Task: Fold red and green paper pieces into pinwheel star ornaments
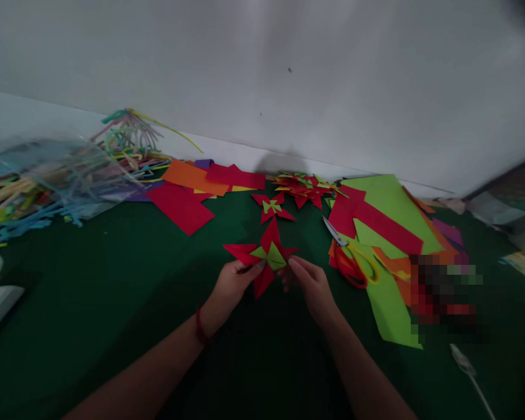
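A red four-pointed folded paper star (270, 233) with a green folded piece (276, 256) at its middle is held over the green tabletop. My left hand (231, 286) is closed on its left side, thumb pressed on the green paper. At the right side, my right hand (308, 280) pinches the edge of the star between thumb and fingers; some of its fingers are partly hidden. Just beyond lies another red star with a green centre (272, 206). Behind that is a pile of similar red and green stars (306, 185).
Scissors (352, 254) with red and yellow handles lie right, on green, red and orange paper sheets (394, 216). Red and orange sheets (181, 207) lie back left, beside a plastic bag of coloured pipe cleaners (70, 181). A white cable (464, 361) is at right; a wall stands behind.
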